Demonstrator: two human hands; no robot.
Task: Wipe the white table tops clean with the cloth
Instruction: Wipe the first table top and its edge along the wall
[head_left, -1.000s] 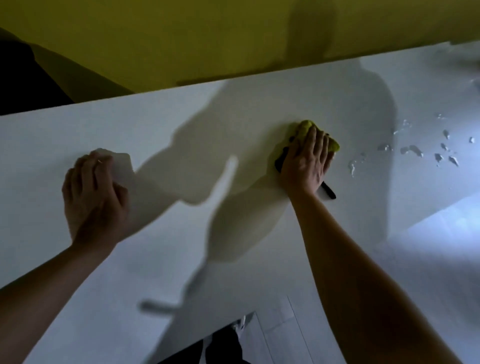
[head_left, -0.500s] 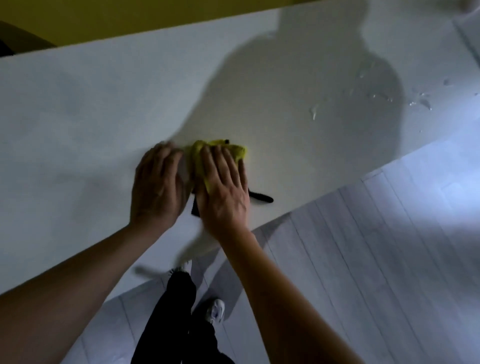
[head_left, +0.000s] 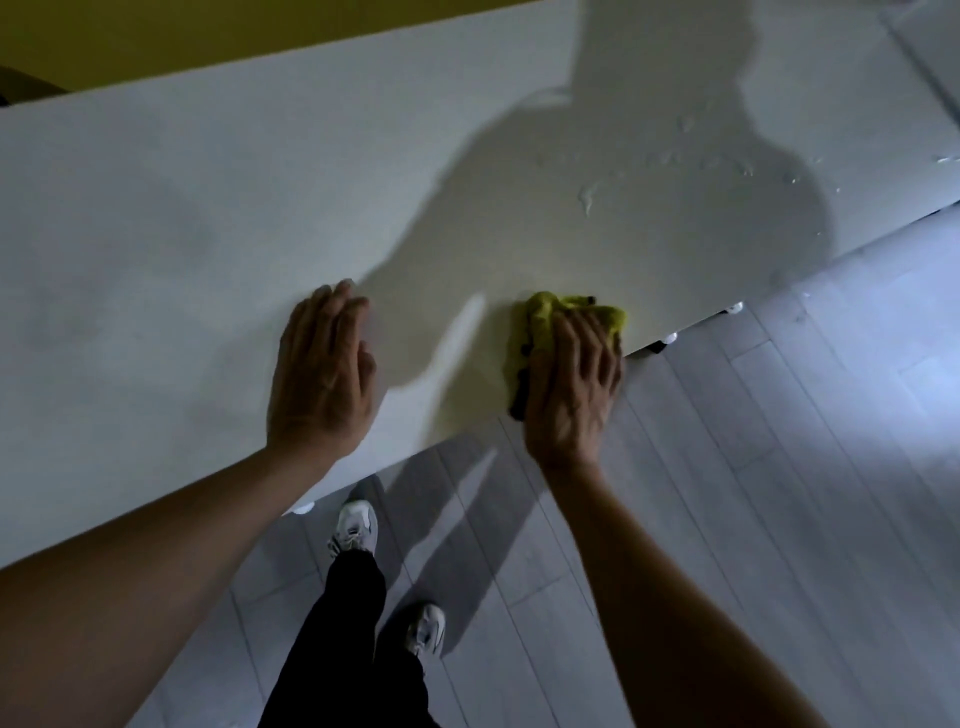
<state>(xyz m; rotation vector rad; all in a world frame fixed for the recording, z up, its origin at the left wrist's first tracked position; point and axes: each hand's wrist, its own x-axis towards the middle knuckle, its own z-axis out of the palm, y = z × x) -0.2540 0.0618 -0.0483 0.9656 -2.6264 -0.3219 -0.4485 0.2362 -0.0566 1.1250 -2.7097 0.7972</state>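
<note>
Wiping is under way on the long white laminate desk (head_left: 218, 218): the left hand (head_left: 322, 374) rests flat, grip wide, while the right hand (head_left: 569, 384) presses the crumpled yellow-green cloth (head_left: 545, 317) near the desk's front edge. Next, I judge, sweep toward the water droplets (head_left: 587, 197) farther back on the desk.

A bunched yellow cloth (head_left: 550, 317) lies at the near edge of the white table top (head_left: 208, 208), seemingly with dark trim.
</note>
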